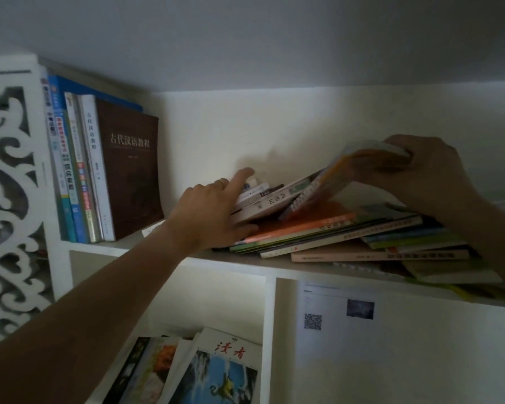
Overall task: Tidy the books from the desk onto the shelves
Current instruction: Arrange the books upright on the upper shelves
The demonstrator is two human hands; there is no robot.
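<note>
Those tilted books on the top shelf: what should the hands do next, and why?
Probably swing them upright toward the brown book. The right hand grips the raised edge of the tilted books, the left hand steadies their lower end, and a gap lies between them and the standing row.

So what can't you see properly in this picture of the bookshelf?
All from the head view:
- The lifted books: their covers face away, and the left hand and right hand cover their ends.
- The flat pile of books: only edges show; the right arm hides its right end.
- The magazines below: cut off by the bottom edge.
- The small print on the sheet with the QR code: too tiny and dim.
</note>
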